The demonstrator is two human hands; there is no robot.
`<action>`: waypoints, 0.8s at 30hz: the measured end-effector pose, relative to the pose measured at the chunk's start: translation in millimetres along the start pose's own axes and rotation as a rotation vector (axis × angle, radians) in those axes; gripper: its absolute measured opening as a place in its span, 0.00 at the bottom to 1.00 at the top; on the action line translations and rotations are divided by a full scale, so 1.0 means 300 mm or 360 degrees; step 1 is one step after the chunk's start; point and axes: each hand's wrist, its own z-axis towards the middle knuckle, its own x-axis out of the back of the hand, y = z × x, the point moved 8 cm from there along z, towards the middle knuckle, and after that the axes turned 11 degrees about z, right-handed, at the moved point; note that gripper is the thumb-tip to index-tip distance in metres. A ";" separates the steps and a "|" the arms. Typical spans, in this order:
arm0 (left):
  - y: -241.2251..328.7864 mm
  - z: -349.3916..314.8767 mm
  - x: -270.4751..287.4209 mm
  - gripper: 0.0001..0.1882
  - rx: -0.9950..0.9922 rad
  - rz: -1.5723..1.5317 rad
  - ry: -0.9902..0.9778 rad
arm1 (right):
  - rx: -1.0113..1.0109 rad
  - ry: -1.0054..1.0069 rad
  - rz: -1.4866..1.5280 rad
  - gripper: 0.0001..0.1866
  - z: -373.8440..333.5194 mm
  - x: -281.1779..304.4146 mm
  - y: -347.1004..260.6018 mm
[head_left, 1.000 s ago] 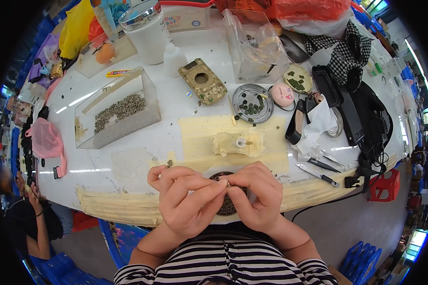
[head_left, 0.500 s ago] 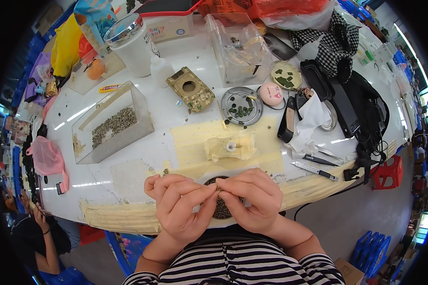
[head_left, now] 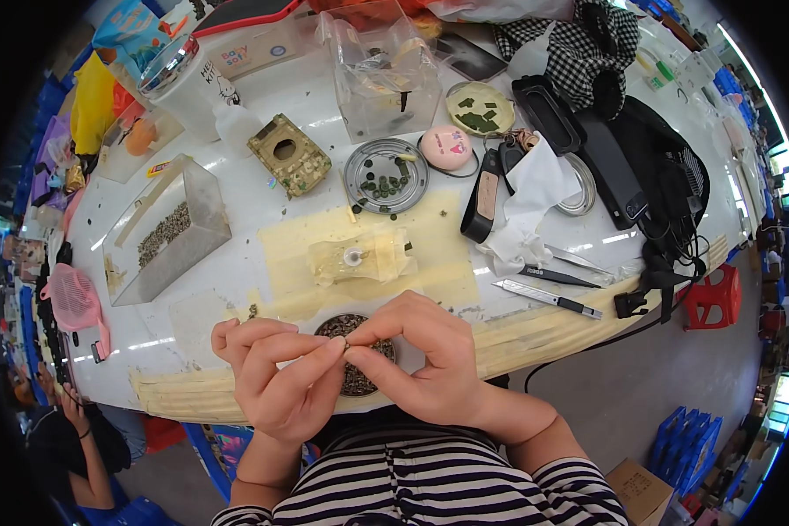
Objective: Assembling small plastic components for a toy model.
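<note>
My left hand and my right hand meet at the fingertips, each closed in a pinch. Between them is a tiny brownish speck, too small to name. Below the fingers, at the table's near edge, a round dish holds many small brown-grey pieces; the hands partly cover it. Beyond it, a masking-tape-wrapped block with a pale round knob lies on a taped patch of the table. Farther back are a camouflage-painted model tank hull and a clear round dish with small dark green parts.
On the left stands a clear box of small grey-brown pieces. Tweezers, a craft knife and white tissue lie right. A black bag sits farther right. Another person's arm shows at lower left.
The whole view has shifted, so the table's things sit farther left. My hands remain pinched together above the dish, with more of the dish showing and the right wrist turned more sideways.
</note>
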 end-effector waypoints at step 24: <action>-0.009 0.012 -0.004 0.13 0.0076 -0.0320 -0.0094 | -0.0489 -0.0242 0.0197 0.06 0.002 0.100 -0.026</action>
